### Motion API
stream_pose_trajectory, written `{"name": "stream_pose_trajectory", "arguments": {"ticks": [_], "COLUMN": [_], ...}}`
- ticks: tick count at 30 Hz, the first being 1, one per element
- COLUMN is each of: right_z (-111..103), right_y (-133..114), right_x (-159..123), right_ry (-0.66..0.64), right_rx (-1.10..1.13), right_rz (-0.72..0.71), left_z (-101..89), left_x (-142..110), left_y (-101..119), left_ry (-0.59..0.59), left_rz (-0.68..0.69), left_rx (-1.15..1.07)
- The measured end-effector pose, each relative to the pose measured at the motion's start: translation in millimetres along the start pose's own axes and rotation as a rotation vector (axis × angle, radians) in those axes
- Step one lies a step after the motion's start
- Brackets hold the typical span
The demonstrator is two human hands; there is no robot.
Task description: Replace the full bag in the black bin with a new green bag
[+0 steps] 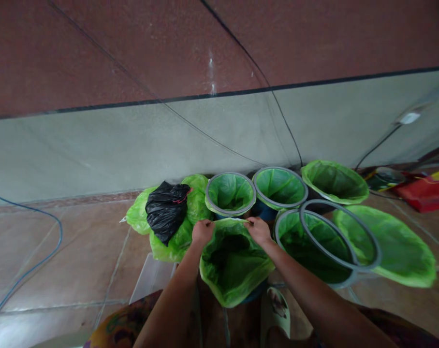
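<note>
Left hand (202,232): stretched forward and down, fingers pinched on the far rim of the green bag (237,266), toward its left.
Right hand (258,229): stretched likewise, gripping the same rim toward its right, apart from the left hand.
Green bag: wide-mouthed between the forearms, over a blue bin (257,292), near the slipper (277,309).
Ringed bin (231,211): just beyond the hands, little room forward.
Loose ring (378,249): right of the right forearm.
Floor (78,246): open at far left, past the black bag (167,210).

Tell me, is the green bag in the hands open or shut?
Open: the left hand and right hand hold the green bag by its far edge, its dark inside showing.
</note>
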State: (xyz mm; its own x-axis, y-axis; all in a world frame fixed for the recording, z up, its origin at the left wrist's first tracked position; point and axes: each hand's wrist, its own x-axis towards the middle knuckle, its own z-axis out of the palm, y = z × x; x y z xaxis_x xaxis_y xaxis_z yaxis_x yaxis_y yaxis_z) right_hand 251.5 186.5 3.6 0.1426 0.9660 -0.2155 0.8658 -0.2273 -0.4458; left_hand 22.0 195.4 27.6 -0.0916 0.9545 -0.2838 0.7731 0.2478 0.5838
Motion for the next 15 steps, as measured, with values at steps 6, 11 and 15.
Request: {"name": "stream_pose_trajectory", "arguments": {"ticks": [6,11,15], "right_z": [7,19,26], "right_y": [6,14,19], "right_x": [17,27,29], "right_ry": [-0.049,-0.053,-0.008], "right_rx": [0.197,0.506,0.607], "right_rz": [0.002,0.155,0.219], "left_z": [7.6,15.7,18.0], "left_x": [18,29,28], "left_y": [-8,-14,-18], "left_ry": [-0.012,-0.025,-0.033], "left_rz": [-0.074,-0.135,-0.187], "left_rx": [0.010,0.014,0.007]}}
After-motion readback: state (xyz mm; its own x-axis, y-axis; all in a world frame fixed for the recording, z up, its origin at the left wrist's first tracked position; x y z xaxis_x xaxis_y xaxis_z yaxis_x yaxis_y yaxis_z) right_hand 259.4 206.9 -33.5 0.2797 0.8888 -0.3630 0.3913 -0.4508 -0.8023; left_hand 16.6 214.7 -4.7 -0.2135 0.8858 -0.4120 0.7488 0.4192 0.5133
